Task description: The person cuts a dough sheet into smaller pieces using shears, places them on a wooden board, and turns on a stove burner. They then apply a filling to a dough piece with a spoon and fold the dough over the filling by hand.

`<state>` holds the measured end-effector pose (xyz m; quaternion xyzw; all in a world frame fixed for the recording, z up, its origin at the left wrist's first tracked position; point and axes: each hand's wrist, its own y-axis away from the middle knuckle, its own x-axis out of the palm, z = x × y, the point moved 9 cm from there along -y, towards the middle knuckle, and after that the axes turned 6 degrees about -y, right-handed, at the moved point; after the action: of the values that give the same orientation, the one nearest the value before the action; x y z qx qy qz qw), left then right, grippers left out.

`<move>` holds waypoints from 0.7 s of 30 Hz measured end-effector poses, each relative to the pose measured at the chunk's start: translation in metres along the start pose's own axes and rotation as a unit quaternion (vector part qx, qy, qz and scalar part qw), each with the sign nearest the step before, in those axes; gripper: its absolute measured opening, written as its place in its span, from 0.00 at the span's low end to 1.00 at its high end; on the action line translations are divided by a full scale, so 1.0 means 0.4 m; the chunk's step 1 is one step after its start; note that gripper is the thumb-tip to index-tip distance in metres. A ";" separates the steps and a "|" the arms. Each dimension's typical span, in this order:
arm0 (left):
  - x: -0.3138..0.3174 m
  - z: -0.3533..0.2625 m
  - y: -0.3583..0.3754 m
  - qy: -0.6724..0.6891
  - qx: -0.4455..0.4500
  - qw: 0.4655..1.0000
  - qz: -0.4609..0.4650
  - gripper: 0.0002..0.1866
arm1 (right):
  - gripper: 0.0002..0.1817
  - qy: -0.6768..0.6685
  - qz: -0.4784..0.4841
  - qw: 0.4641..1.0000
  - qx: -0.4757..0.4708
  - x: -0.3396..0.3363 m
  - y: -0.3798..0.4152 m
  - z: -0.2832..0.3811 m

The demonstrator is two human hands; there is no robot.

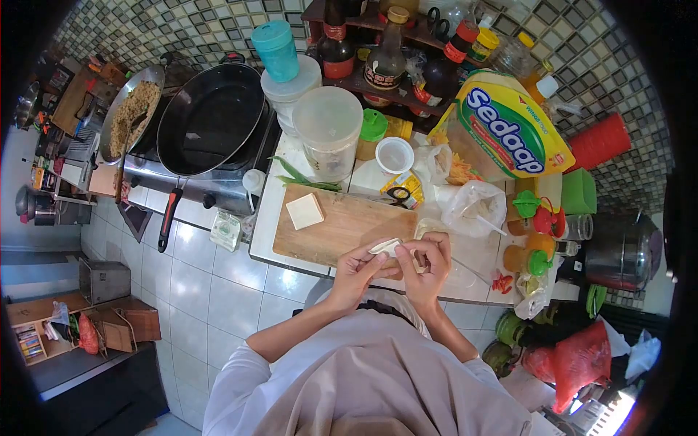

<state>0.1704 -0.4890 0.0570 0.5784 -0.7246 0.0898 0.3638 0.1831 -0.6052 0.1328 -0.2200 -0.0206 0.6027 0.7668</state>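
Note:
Over the front edge of a wooden cutting board, both my hands pinch a small pale folded dough wrapper. My left hand grips it from the left side, with thumb and fingers closed. On the other side, my right hand presses it between thumb and curled fingers. Any filling inside the wrapper is hidden. A square stack of pale wrappers lies on the left part of the board.
Left of the board, a black frying pan sits on the stove beside a pan of brown crumbly food. Behind are a lidded clear tub, a white bowl and scissors. A plastic bag lies to the right.

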 end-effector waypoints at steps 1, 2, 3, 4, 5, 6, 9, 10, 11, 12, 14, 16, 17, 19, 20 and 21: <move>0.001 -0.002 0.001 -0.004 -0.001 1.000 0.000 0.16 | 0.07 0.000 0.000 1.000 0.000 0.001 -0.001 0.001; 0.003 -0.003 0.002 -0.007 -0.002 1.000 -0.001 0.16 | 0.07 -0.004 -0.002 1.000 0.001 0.001 -0.002 0.002; 0.005 -0.006 0.003 -0.007 -0.002 1.000 -0.001 0.16 | 0.07 -0.007 -0.004 1.000 0.001 0.000 -0.002 0.002; 0.006 -0.007 0.004 0.002 -0.006 1.000 -0.004 0.17 | 0.07 -0.007 -0.004 1.000 0.002 0.000 -0.002 0.001; 0.006 -0.007 0.004 0.011 -0.009 1.000 -0.006 0.17 | 0.07 -0.008 -0.003 1.000 0.006 0.000 -0.001 -0.002; 0.007 -0.007 0.004 0.011 -0.009 1.000 -0.006 0.17 | 0.07 -0.008 -0.003 1.000 0.010 0.000 0.000 -0.004; 0.007 -0.002 0.003 0.018 -0.016 1.000 -0.013 0.17 | 0.08 -0.024 -0.008 0.999 0.025 -0.002 -0.002 -0.005; 0.007 -0.003 0.003 0.016 -0.013 1.000 -0.013 0.17 | 0.08 -0.024 -0.008 0.999 0.025 -0.002 -0.004 -0.003; 0.008 -0.003 0.003 0.014 -0.009 1.000 -0.014 0.17 | 0.08 -0.035 -0.010 0.998 0.045 -0.002 -0.006 -0.009; 0.008 -0.004 0.003 0.014 -0.009 1.000 -0.013 0.17 | 0.08 -0.047 -0.012 0.997 0.065 -0.003 -0.007 -0.016; 0.012 -0.013 0.003 -0.016 -0.008 1.000 -0.003 0.16 | 0.07 -0.041 0.010 0.997 0.069 0.004 -0.012 -0.018; 0.012 -0.018 -0.001 -0.030 -0.015 0.999 -0.004 0.16 | 0.07 -0.035 0.031 0.996 0.073 0.010 -0.012 -0.023; 0.010 -0.018 -0.003 -0.044 -0.022 0.999 -0.006 0.16 | 0.06 -0.034 0.035 0.996 0.076 0.010 -0.010 -0.029; -0.001 -0.018 -0.007 -0.060 -0.033 0.998 -0.007 0.15 | 0.06 -0.033 0.038 0.996 0.080 0.008 -0.009 -0.035; -0.004 -0.014 -0.009 -0.076 -0.044 0.996 -0.008 0.15 | 0.05 -0.042 0.051 0.994 0.092 0.012 -0.009 -0.040; -0.004 -0.014 -0.010 -0.075 -0.044 0.996 -0.008 0.15 | 0.04 -0.051 0.063 0.991 0.104 0.017 -0.008 -0.045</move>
<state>0.1764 -0.4858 0.0587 0.5728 -0.7484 0.0109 0.3342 0.1932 -0.6051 0.1164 -0.1089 0.0173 0.6591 0.7439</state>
